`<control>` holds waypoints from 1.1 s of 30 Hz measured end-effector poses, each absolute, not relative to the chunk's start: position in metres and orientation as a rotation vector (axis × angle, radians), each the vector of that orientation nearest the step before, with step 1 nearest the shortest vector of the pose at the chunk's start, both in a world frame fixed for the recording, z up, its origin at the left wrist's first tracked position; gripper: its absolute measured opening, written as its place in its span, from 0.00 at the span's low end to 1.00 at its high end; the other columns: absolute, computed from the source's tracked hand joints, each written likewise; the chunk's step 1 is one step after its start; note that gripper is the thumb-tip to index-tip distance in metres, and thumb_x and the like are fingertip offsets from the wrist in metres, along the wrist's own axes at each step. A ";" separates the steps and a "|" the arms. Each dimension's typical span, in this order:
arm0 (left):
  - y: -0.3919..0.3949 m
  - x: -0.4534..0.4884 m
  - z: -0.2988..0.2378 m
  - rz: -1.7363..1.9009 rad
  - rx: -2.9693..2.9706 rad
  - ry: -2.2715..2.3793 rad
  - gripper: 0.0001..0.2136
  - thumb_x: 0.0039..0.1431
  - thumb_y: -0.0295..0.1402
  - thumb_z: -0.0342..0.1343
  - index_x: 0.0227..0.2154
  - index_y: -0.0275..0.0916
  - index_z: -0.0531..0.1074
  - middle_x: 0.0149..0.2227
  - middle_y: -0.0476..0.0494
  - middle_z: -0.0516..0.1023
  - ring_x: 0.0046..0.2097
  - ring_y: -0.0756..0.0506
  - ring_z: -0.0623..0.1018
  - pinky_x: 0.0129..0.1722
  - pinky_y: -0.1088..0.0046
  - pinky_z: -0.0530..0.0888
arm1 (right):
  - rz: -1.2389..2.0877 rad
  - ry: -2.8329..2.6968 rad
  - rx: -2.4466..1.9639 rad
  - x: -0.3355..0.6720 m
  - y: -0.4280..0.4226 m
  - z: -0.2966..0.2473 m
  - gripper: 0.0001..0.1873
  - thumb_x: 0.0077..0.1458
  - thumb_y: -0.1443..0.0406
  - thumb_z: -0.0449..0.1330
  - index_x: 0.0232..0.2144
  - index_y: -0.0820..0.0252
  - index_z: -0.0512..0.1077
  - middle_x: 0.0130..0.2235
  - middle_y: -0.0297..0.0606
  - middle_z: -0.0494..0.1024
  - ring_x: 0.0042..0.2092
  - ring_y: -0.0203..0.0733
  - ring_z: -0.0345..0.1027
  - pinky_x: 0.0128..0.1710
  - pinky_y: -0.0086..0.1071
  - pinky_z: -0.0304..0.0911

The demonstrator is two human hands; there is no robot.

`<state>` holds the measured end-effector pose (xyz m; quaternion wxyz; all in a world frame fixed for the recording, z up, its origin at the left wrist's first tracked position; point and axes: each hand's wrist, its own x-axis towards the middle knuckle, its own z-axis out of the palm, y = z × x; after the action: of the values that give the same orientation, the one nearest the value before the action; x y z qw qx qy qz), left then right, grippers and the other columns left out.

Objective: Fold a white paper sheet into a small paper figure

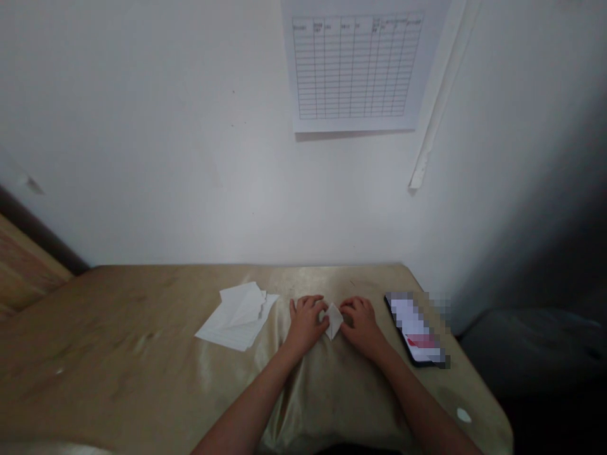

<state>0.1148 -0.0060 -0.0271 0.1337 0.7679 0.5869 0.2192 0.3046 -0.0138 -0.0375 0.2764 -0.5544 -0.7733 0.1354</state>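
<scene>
A small piece of folded white paper (333, 321), shaped like a diamond with a crease down its middle, lies between my two hands on the cloth-covered table. My left hand (309, 318) pinches its left edge with thumb and fingers. On the other side my right hand (359, 318) has its curled fingertips at the right corner of the paper. Left of my hands rests a loose stack of white paper sheets (237, 322), some with torn edges.
A phone (417, 332), its screen lit and partly blurred out, lies right of my hands. A white scrap (463, 415) sits near the table's right edge. The tan cloth (142, 354) is wrinkled. A printed table sheet (355, 69) hangs on the wall behind.
</scene>
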 end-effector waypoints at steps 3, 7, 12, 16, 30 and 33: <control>-0.006 0.112 -0.027 0.619 2.246 1.682 0.09 0.60 0.34 0.60 0.44 0.48 0.77 0.61 0.48 0.74 0.64 0.35 0.66 0.67 0.34 0.45 | 0.378 -2.082 -1.453 0.307 -0.015 -0.037 0.11 0.58 0.64 0.61 0.44 0.54 0.79 0.51 0.42 0.75 0.57 0.50 0.61 0.63 0.46 0.53; -0.006 0.108 -0.026 0.566 2.287 1.625 0.12 0.59 0.35 0.61 0.47 0.48 0.76 0.63 0.46 0.72 0.65 0.34 0.65 0.67 0.35 0.46 | 0.374 -2.092 -1.464 0.307 -0.016 -0.037 0.11 0.60 0.64 0.60 0.44 0.54 0.79 0.51 0.42 0.75 0.57 0.51 0.61 0.63 0.47 0.53; -0.006 0.103 -0.024 0.527 2.302 1.580 0.16 0.57 0.37 0.63 0.49 0.48 0.75 0.64 0.46 0.70 0.66 0.33 0.64 0.67 0.35 0.46 | 0.313 -2.089 -1.499 0.304 -0.016 -0.041 0.11 0.59 0.64 0.62 0.44 0.54 0.78 0.52 0.43 0.74 0.57 0.53 0.61 0.61 0.47 0.55; -0.007 0.101 -0.023 0.513 2.296 1.552 0.18 0.56 0.39 0.64 0.49 0.47 0.75 0.65 0.45 0.69 0.67 0.33 0.62 0.68 0.36 0.46 | 0.262 -2.084 -1.514 0.302 -0.016 -0.042 0.08 0.58 0.63 0.63 0.41 0.53 0.78 0.51 0.43 0.74 0.56 0.53 0.61 0.61 0.47 0.55; -0.010 0.102 -0.017 0.425 2.308 1.533 0.29 0.49 0.46 0.69 0.53 0.46 0.72 0.67 0.40 0.66 0.69 0.29 0.59 0.67 0.30 0.43 | 0.311 -2.030 -1.536 0.300 -0.013 -0.043 0.08 0.55 0.63 0.66 0.40 0.52 0.78 0.50 0.41 0.75 0.55 0.51 0.62 0.61 0.47 0.55; -0.009 0.102 -0.016 0.408 2.292 1.524 0.29 0.49 0.46 0.69 0.53 0.46 0.71 0.68 0.39 0.65 0.69 0.30 0.60 0.67 0.29 0.42 | 0.297 -2.048 -1.548 0.300 -0.013 -0.042 0.09 0.55 0.63 0.65 0.40 0.52 0.78 0.50 0.41 0.75 0.55 0.51 0.62 0.60 0.46 0.55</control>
<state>0.1022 -0.0088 -0.0164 0.1786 0.8104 0.5390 0.1442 0.3002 -0.0134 -0.0425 0.2749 -0.5759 -0.7620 0.1104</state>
